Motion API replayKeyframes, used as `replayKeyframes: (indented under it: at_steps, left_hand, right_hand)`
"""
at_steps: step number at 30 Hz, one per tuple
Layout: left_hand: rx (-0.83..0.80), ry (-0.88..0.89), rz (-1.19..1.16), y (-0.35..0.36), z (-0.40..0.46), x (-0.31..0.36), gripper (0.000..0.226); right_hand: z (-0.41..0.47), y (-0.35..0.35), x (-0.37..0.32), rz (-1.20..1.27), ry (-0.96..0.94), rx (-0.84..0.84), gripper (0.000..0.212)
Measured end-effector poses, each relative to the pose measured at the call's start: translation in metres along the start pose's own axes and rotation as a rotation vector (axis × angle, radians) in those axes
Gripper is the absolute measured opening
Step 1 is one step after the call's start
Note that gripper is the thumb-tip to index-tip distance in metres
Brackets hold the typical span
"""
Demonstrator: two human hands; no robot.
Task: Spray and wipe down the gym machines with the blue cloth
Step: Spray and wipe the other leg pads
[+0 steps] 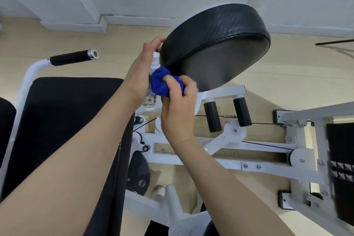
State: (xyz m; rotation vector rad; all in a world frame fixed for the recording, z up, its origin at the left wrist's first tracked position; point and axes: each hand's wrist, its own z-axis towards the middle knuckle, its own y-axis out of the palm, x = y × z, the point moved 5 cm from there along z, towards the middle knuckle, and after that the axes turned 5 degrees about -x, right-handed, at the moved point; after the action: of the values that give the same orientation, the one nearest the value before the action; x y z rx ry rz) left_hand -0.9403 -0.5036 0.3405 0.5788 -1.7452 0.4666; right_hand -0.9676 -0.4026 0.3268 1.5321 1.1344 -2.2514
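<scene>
Pale floor, white wall. The left hand grips the spray bottle beside the round pad; the right hand clutches the blue cloth at its edge. Spraying looks finished; wiping across the pad comes next.

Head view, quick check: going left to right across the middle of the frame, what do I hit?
Black handle grip → left hand holding the spray bottle → blue cloth → right hand gripping the cloth → round black pad → two black rollers → weight stack.
</scene>
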Motion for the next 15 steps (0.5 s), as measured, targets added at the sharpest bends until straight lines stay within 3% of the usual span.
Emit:
replayKeyframes:
  at_steps: [3,5,7,10,15]
  left_hand:
    - [0.000,-0.005,-0.027,0.005,-0.002,0.004,0.047]
    - [0.005,-0.017,-0.030,0.006,-0.002,0.002,0.046]
    - [-0.004,0.002,-0.032,0.006,0.000,0.000,0.046]
    - [0.004,0.022,0.039,0.004,0.005,0.003,0.045]
    - [0.034,0.067,0.148,0.003,0.010,0.005,0.036]
  right_hand:
    - [0.012,-0.025,-0.006,-0.147,-0.221,0.240,0.035]
    - [0.020,-0.037,-0.002,-0.142,-0.233,0.331,0.036]
    - [0.019,-0.028,0.012,-0.185,-0.229,0.312,0.032]
    - [0.007,0.000,0.038,-0.480,-0.418,0.240,0.039]
    - [0.002,0.014,0.079,-0.668,-0.474,-0.048,0.036]
